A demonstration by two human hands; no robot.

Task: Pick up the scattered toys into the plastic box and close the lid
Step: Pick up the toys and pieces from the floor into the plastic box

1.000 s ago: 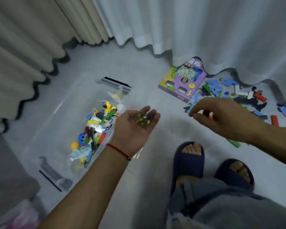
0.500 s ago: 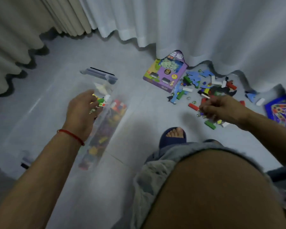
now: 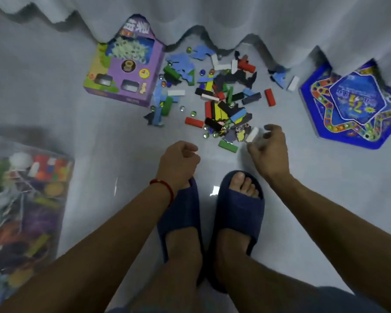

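Scattered toys (image 3: 215,96) lie on the grey floor: coloured blocks, foam puzzle pieces and glass marbles (image 3: 209,133). The clear plastic box (image 3: 67,168) stands at the left edge with several toys inside; no lid shows. My left hand (image 3: 178,161) hovers above my left foot, fingers curled into a fist, with nothing visible in it. My right hand (image 3: 269,152) hangs at the pile's near edge. Its thumb and curved fingers are spread beside a white block (image 3: 252,134), which looks apart from them though motion blur hides the contact. A green block (image 3: 228,146) lies between my hands.
A purple toy carton (image 3: 124,71) lies left of the pile and a blue star-shaped game board (image 3: 352,100) lies right of it. White curtain (image 3: 257,16) hems the floor behind. My feet in dark blue slippers (image 3: 237,213) stand just below my hands.
My left hand came away from the plastic box and now hangs curled in the centre. The view swung right and down, so the box slid to the left edge. My right hand stays at the pile.
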